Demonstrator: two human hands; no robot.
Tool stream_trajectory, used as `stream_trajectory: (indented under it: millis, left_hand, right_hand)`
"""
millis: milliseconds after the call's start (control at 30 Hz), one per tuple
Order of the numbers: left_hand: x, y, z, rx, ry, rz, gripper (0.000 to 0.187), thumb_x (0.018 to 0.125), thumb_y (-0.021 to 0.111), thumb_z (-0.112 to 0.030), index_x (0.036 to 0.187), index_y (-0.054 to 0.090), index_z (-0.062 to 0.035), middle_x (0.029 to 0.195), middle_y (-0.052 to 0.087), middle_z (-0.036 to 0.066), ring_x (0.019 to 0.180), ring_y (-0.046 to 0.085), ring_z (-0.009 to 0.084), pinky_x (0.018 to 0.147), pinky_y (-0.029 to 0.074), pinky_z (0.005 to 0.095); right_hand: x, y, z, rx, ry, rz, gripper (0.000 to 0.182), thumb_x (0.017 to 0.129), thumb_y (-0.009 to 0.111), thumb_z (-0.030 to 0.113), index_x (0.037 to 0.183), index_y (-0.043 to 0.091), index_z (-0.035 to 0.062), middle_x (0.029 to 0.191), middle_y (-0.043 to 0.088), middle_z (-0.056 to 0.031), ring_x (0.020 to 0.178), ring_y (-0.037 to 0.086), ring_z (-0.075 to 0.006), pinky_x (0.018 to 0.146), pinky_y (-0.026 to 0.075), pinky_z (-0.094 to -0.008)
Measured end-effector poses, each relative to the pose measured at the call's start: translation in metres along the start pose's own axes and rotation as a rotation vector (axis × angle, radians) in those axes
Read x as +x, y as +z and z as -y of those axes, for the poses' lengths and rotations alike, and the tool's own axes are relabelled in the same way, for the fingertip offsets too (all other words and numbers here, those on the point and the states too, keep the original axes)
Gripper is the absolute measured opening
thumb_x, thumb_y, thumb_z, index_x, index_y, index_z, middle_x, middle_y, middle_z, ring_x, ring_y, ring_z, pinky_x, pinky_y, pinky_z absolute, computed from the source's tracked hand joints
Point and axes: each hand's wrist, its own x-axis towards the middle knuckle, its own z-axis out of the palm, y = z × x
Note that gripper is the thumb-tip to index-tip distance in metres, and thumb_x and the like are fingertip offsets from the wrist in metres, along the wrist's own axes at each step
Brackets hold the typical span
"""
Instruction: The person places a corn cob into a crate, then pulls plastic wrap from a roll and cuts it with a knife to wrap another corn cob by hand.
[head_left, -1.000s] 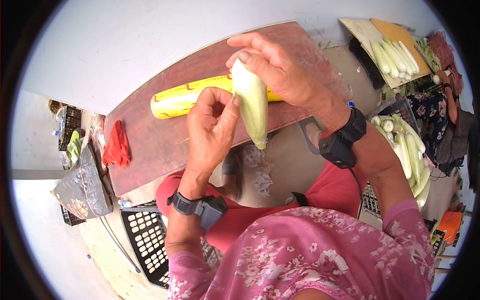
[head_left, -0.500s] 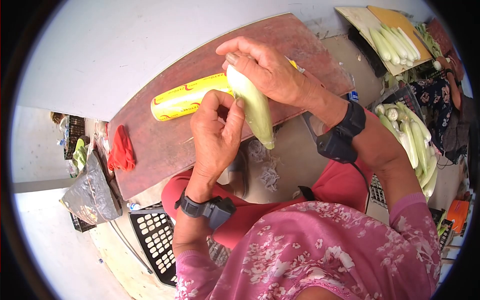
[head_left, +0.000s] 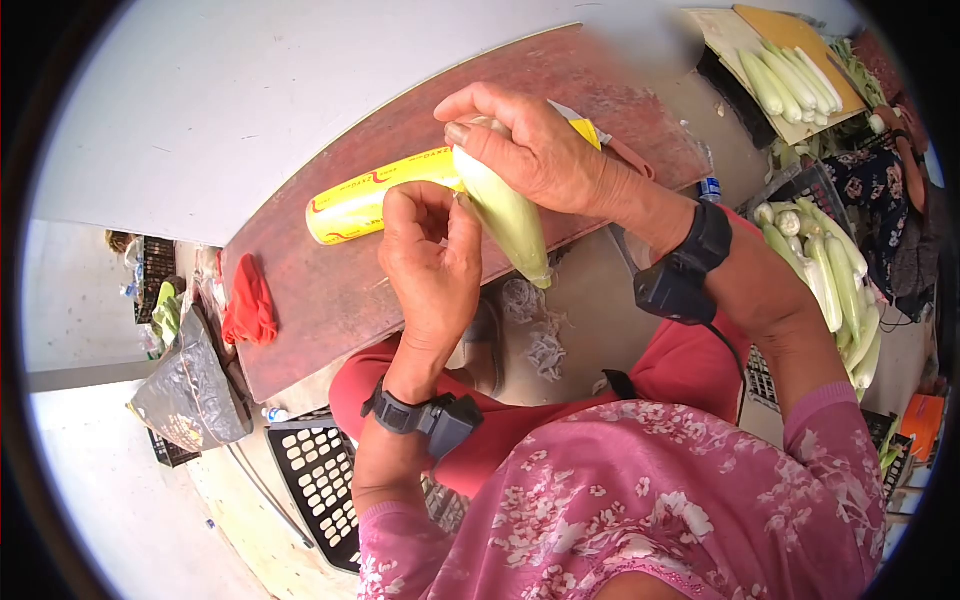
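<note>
An ear of corn [head_left: 503, 220] in its pale green husk hangs tilted over the table's near edge, thick end up and narrow end toward me. My right hand [head_left: 525, 140] is closed round its upper end, with the palm and fingers over the top. Close against the left side of the corn is my left hand [head_left: 432, 235], thumb and forefinger pinched together. Whatever lies between those fingertips is too small to make out. Behind the left hand a yellow printed roll [head_left: 365, 195] lies on the dark red table [head_left: 320, 300].
A red cloth [head_left: 249, 302] lies at the table's left end. Black crates [head_left: 315, 480] stand below. More ears of corn [head_left: 835, 275] fill a crate at right, and several lie on a board [head_left: 725, 40]. A co-worker's arm [head_left: 908, 170] shows at far right. Pale shreds [head_left: 546, 350] litter the floor.
The left fingertips have shifted slightly left and stay pinched beside the corn. The right hand keeps its hold, a little lower. The whole view has shifted slightly, and a grey blur shows at the top.
</note>
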Motion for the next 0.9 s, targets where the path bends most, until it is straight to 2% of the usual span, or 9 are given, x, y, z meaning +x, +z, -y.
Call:
stream_trajectory:
  millis: [167, 267, 367, 567, 667, 767, 867, 900]
  left_hand:
    - [0.001, -0.002, 0.004, 0.079, 0.009, 0.05, 0.007, 0.088, 0.061, -0.002, 0.093, 0.058, 0.0016, 0.074, 0.058, 0.004, 0.064, 0.053, 0.0079, 0.06, 0.046, 0.0242]
    - [0.002, -0.003, 0.005, 0.075, 0.017, 0.056, 0.004, 0.089, 0.061, -0.002, 0.09, 0.058, 0.0005, 0.076, 0.058, 0.005, 0.064, 0.053, 0.01, 0.06, 0.046, 0.0259]
    - [0.004, -0.004, 0.007, 0.177, 0.144, 0.013, 0.005, 0.089, 0.061, -0.002, 0.088, 0.056, -0.0004, 0.077, 0.056, 0.006, 0.063, 0.054, 0.0132, 0.059, 0.046, 0.028]
    - [0.002, -0.005, 0.0, 0.298, 0.149, 0.003, 0.005, 0.089, 0.06, -0.002, 0.088, 0.055, -0.0011, 0.076, 0.055, 0.01, 0.062, 0.055, 0.0186, 0.059, 0.047, 0.0302]
    - [0.001, -0.005, -0.002, 0.382, 0.299, -0.005, 0.005, 0.089, 0.059, -0.001, 0.09, 0.055, -0.0012, 0.074, 0.055, 0.012, 0.061, 0.054, 0.0204, 0.059, 0.046, 0.0312]
    - [-0.002, -0.004, -0.005, 0.296, 0.142, 0.004, 0.004, 0.09, 0.058, -0.003, 0.09, 0.055, -0.0012, 0.072, 0.057, 0.008, 0.061, 0.053, 0.0156, 0.058, 0.045, 0.0277]
    - [0.004, -0.008, -0.002, -0.102, -0.14, 0.055, 0.008, 0.093, 0.057, -0.008, 0.09, 0.057, -0.0004, 0.074, 0.058, 0.002, 0.062, 0.052, 0.0084, 0.057, 0.042, 0.0219]
    - [0.004, -0.009, -0.003, -0.142, -0.167, 0.067, 0.009, 0.094, 0.057, -0.009, 0.09, 0.057, -0.0009, 0.074, 0.058, 0.002, 0.062, 0.051, 0.0079, 0.056, 0.042, 0.0217]
  right_hand:
    - [0.0, 0.0, 0.002, -0.026, -0.012, -0.008, 0.034, 0.096, 0.051, 0.026, 0.117, 0.053, 0.0, 0.096, 0.062, -0.0083, 0.09, 0.059, -0.0135, 0.08, 0.048, -0.0283]
    - [0.001, 0.001, -0.001, -0.009, 0.005, 0.004, 0.033, 0.096, 0.05, 0.025, 0.117, 0.053, -0.0005, 0.097, 0.062, -0.0088, 0.091, 0.059, -0.0137, 0.081, 0.048, -0.0286]
    - [0.001, 0.003, -0.004, -0.035, -0.025, -0.028, 0.033, 0.096, 0.05, 0.025, 0.117, 0.053, -0.0009, 0.098, 0.062, -0.0092, 0.092, 0.058, -0.0143, 0.081, 0.047, -0.029]
    - [0.001, 0.005, -0.005, -0.043, 0.002, -0.025, 0.033, 0.096, 0.05, 0.024, 0.116, 0.053, -0.0011, 0.098, 0.063, -0.0096, 0.092, 0.059, -0.015, 0.081, 0.047, -0.0297]
    - [0.002, 0.006, -0.006, -0.044, -0.011, -0.031, 0.032, 0.096, 0.05, 0.024, 0.116, 0.054, -0.0011, 0.098, 0.063, -0.0095, 0.092, 0.059, -0.0144, 0.08, 0.047, -0.0295]
    - [-0.001, 0.008, -0.006, -0.002, -0.002, -0.042, 0.031, 0.097, 0.049, 0.023, 0.115, 0.054, -0.0009, 0.097, 0.062, -0.0094, 0.092, 0.058, -0.0136, 0.08, 0.047, -0.0289]
    - [0.0, 0.006, -0.009, -0.035, -0.039, -0.004, 0.029, 0.098, 0.048, 0.022, 0.115, 0.055, -0.0007, 0.097, 0.062, -0.0092, 0.091, 0.058, -0.0132, 0.08, 0.047, -0.0286]
    - [0.0, 0.006, -0.009, -0.037, -0.038, 0.003, 0.029, 0.098, 0.048, 0.022, 0.115, 0.055, -0.0006, 0.097, 0.062, -0.0091, 0.091, 0.058, -0.013, 0.079, 0.047, -0.0285]
